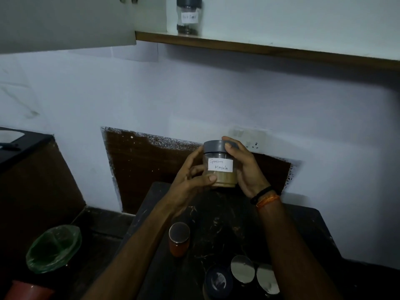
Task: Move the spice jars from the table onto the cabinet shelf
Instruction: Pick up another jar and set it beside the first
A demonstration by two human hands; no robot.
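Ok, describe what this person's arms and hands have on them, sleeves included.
Both forearms are bare; no sleeves show in the view. The right hand has two bands at its wrist: a thin black band and, just below it, an orange thread band. The left hand and its wrist carry nothing visible. No rings or gloves can be made out.

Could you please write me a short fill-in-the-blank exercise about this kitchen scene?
1. The handwritten label on the clear grey-lidded jar held up reads Garam ____.
2. That jar is held by ____ hands.
3. One labelled clear jar already stands on the wooden-edged cabinet ____.
4. The steel-lidded jar on the dark table holds ____ powder.

Missing: Masala; both; shelf; red
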